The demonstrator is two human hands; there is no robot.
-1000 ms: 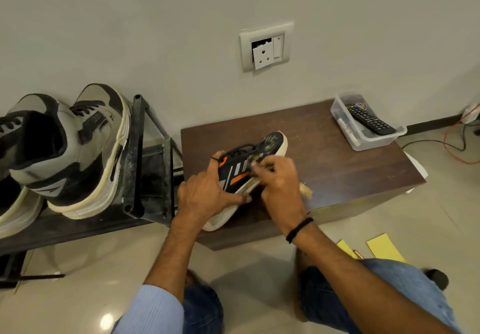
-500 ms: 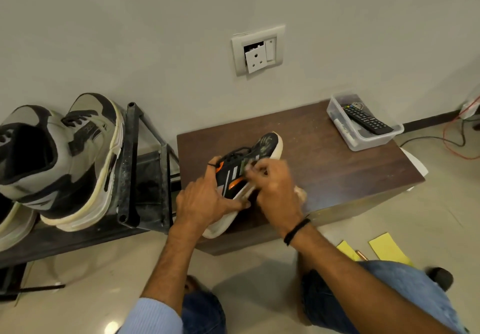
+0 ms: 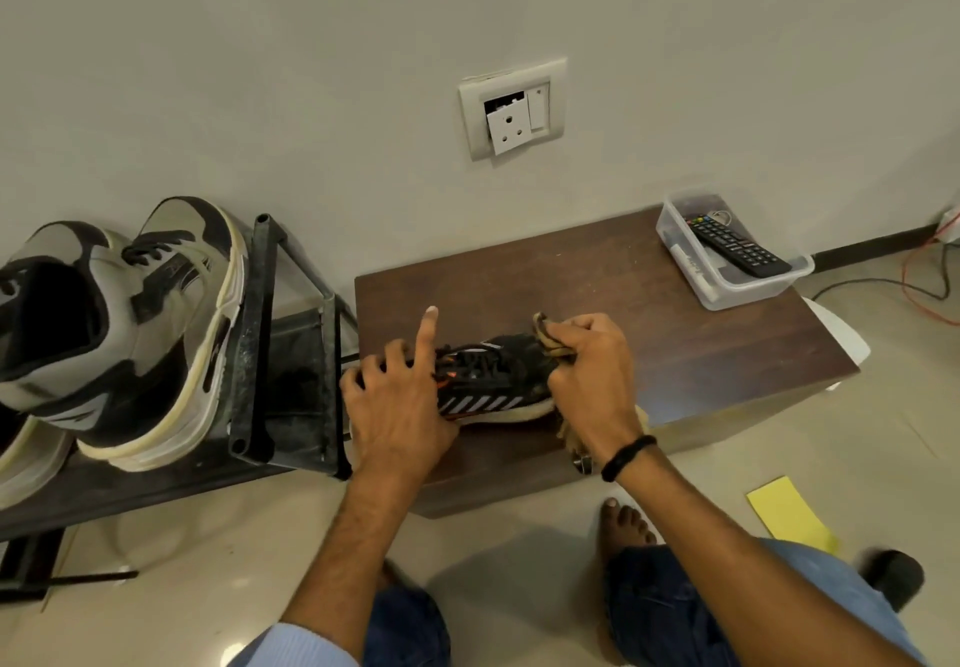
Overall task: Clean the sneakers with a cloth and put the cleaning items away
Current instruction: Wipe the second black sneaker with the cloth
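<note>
A small black sneaker with white stripes and orange accents lies sideways on the dark wooden stool, toe to the right. My left hand holds its heel end, index finger pointing straight up. My right hand grips a tan cloth bunched against the toe; more cloth hangs below that wrist. The toe itself is hidden by the cloth and fingers.
A pair of grey-and-black sneakers stands on a black metal rack at the left. A clear plastic box with a remote sits on the stool's far right corner. Yellow paper lies on the floor. My bare foot is by the stool.
The sneaker has turned from pointing away to lying sideways with its toe right. My right hand moved with the cloth from the sneaker's side to its toe. My left index finger lifted.
</note>
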